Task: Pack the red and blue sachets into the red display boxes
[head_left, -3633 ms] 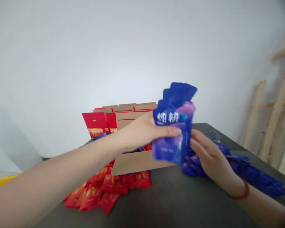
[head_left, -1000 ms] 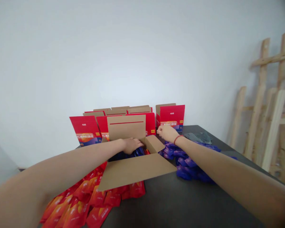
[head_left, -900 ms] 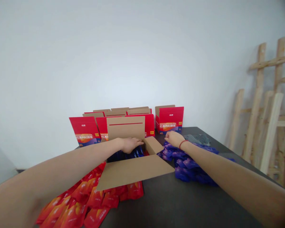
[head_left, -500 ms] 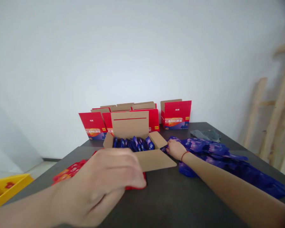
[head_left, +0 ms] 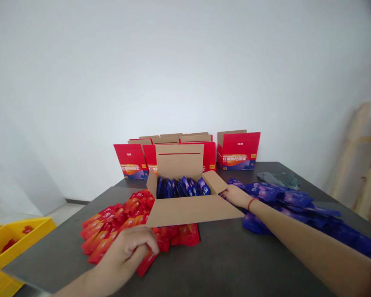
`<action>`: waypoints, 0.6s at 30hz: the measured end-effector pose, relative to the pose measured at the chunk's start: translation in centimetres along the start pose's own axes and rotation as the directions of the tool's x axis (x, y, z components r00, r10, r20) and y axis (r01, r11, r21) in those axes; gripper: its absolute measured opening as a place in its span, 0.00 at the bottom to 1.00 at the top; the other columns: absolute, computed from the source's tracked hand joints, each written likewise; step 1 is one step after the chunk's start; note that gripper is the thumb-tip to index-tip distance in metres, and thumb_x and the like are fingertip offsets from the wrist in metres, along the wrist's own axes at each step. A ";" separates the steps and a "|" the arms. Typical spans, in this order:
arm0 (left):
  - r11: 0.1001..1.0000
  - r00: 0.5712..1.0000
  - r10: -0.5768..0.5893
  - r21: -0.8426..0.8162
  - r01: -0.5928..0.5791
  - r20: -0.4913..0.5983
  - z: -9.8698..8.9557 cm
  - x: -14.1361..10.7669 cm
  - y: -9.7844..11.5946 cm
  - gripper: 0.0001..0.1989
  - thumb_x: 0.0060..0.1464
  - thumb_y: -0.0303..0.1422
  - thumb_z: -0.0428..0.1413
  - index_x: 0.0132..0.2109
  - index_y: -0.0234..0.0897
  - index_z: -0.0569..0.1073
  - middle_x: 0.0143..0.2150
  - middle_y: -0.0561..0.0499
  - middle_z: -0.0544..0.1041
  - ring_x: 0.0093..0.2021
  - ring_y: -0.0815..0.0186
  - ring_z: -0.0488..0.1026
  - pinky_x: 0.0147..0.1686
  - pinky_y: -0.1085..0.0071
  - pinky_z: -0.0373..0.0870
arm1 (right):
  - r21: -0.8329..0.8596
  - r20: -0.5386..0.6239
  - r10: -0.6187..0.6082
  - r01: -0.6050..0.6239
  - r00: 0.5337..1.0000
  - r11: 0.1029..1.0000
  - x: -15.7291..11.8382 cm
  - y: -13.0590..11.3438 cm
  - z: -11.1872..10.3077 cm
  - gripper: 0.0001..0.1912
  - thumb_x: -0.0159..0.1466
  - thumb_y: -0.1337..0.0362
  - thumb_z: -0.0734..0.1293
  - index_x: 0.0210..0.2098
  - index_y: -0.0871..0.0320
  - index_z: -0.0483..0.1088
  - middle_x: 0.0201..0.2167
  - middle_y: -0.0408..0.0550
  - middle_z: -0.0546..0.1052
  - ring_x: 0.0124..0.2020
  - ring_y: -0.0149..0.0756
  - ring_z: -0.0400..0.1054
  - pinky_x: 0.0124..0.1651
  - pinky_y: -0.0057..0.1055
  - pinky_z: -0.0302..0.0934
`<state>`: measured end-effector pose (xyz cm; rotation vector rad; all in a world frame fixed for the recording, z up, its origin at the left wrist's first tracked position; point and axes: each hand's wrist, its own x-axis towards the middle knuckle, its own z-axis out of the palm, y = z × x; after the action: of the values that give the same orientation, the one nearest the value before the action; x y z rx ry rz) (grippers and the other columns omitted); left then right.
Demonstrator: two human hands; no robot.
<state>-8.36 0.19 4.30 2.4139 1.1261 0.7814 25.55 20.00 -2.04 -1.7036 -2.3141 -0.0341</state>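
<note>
My left hand [head_left: 128,251] is over the near edge of a pile of red sachets [head_left: 111,227], its fingers curled. One red sachet [head_left: 146,265] shows just beside its thumb; whether the fingers hold it is hidden. My right hand [head_left: 237,196] is at the right flap of an open cardboard box [head_left: 194,208], its fingers bent and the tips partly hidden by the flap. What they grip I cannot make out. Inside the box, blue sachets [head_left: 182,187] stand in a row. More blue sachets [head_left: 284,202] lie heaped under and beyond my right wrist.
Several red printed boxes [head_left: 131,161] stand behind the open one, and another red box [head_left: 239,152] stands at the back right. A grey cloth [head_left: 280,180] lies on the dark table [head_left: 222,264]. Yellow crates [head_left: 27,235] holding red pieces are at the left. Wooden bars [head_left: 352,148] lean at the right.
My left hand has moved down and away from the open box, uncovering the red sachets. My right hand stays by the box's right flap. The whole view has shifted slightly.
</note>
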 end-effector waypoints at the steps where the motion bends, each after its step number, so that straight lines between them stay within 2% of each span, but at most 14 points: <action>1: 0.998 0.996 0.056 -0.026 -0.055 0.070 1.1 0.2 0.5 0.16 0.54 0.21 0.44 0.33 0.39 0.74 0.30 0.52 0.76 0.32 0.68 0.73 0.33 0.75 0.66 | -0.026 0.010 0.029 -0.028 1.000 0.999 -0.2 0.7 -0.1 0.16 0.66 0.58 0.64 0.51 0.59 0.67 0.49 0.51 0.71 0.46 0.39 0.69 0.47 0.42 0.67; 4: 0.972 0.954 0.221 -0.124 -0.199 0.204 5.0 1.3 1.4 0.17 0.51 0.18 0.44 0.37 0.40 0.74 0.32 0.51 0.76 0.34 0.67 0.73 0.35 0.74 0.67 | -0.129 0.025 0.128 -0.123 0.992 0.984 -0.4 1.9 0.1 0.16 0.66 0.57 0.65 0.50 0.60 0.68 0.49 0.51 0.71 0.47 0.40 0.68 0.49 0.44 0.66; 7: 0.923 0.898 0.359 -0.241 -0.301 0.254 9.4 3.4 1.5 0.16 0.49 0.17 0.47 0.37 0.40 0.73 0.32 0.52 0.77 0.34 0.68 0.74 0.37 0.74 0.68 | -0.212 0.019 0.203 -0.194 0.979 0.958 -0.2 1.5 1.5 0.19 0.65 0.57 0.65 0.52 0.60 0.67 0.52 0.53 0.70 0.49 0.42 0.67 0.50 0.46 0.65; 10: 0.893 0.860 0.428 -0.276 -0.355 0.277 12.9 5.6 1.4 0.15 0.46 0.17 0.49 0.36 0.38 0.73 0.34 0.53 0.78 0.36 0.68 0.75 0.41 0.75 0.69 | -0.266 0.018 0.229 -0.216 0.973 0.940 0.2 0.5 3.1 0.19 0.66 0.57 0.65 0.52 0.60 0.66 0.52 0.53 0.70 0.50 0.42 0.67 0.51 0.46 0.64; 13: 0.893 0.861 0.439 -0.231 -0.387 0.256 14.6 7.2 1.6 0.18 0.43 0.16 0.48 0.38 0.38 0.73 0.37 0.52 0.79 0.38 0.67 0.75 0.44 0.74 0.68 | -0.302 0.019 0.214 -0.198 0.977 0.932 0.0 0.0 4.1 0.18 0.66 0.57 0.65 0.52 0.60 0.67 0.51 0.52 0.71 0.48 0.41 0.68 0.50 0.45 0.65; 18: 0.939 0.922 0.330 -0.173 -0.298 0.201 15.3 8.3 1.3 0.19 0.44 0.17 0.48 0.40 0.38 0.73 0.38 0.51 0.77 0.40 0.65 0.73 0.45 0.70 0.69 | -0.342 0.012 0.109 -0.098 0.994 0.935 -2.3 -0.1 4.6 0.17 0.66 0.58 0.65 0.51 0.61 0.68 0.50 0.53 0.71 0.49 0.41 0.68 0.51 0.46 0.64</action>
<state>6.29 4.53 -4.23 2.5170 0.5828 0.6303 25.14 18.64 -6.96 -1.9973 -2.3422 -0.4147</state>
